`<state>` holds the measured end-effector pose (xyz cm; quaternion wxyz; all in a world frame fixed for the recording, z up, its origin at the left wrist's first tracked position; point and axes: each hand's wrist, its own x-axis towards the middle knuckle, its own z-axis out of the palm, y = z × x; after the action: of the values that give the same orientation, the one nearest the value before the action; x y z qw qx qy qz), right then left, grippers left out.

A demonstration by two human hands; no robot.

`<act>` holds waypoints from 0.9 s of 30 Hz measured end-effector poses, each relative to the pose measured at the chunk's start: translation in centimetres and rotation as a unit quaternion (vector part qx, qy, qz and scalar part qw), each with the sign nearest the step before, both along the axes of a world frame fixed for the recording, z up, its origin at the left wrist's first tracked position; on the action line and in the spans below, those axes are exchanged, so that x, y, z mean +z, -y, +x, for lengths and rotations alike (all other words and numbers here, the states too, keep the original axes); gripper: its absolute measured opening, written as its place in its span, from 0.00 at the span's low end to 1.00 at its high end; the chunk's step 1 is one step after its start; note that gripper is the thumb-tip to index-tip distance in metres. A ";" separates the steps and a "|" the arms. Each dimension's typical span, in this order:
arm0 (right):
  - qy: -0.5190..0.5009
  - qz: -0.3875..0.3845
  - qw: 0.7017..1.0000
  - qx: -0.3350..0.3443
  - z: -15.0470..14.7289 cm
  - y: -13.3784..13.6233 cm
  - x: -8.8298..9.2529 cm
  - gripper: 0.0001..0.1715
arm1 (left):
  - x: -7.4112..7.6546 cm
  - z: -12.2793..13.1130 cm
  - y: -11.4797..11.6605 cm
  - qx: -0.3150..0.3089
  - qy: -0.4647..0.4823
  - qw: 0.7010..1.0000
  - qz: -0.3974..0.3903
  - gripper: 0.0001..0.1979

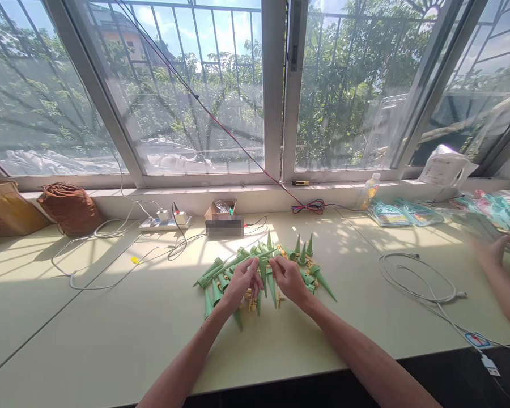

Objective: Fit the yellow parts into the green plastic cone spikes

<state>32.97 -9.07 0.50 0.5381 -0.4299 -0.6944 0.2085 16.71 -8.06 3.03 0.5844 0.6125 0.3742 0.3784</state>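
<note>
A heap of green plastic cone spikes [306, 271] with small yellow parts lies on the pale counter [110, 334] below the window. My left hand [241, 283] and my right hand [288, 279] are over the middle of the heap, fingers curled and pinched. Between them they hold one green cone spike [264, 272] that points down. A few cones stand upright at the back of the heap; the rest lie flat.
A power strip [165, 222] with cables, a small cardboard box [221, 211] and a brown bag [70, 207] sit at the back. A white cable [420, 283] coils at right. Packaged items [393, 214] and another person's hand [493, 252] are at far right.
</note>
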 end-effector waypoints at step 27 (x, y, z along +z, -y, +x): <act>-0.001 -0.004 1.000 0.008 0.1 -0.1 -0.1 0.22 | -0.3 0.0 0.0 -0.008 0.016 1.000 -0.005 0.22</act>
<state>33.02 -9.02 0.42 0.5355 -0.4260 -0.6965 0.2162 16.70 -8.05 2.75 0.5964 0.6063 0.3623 0.3815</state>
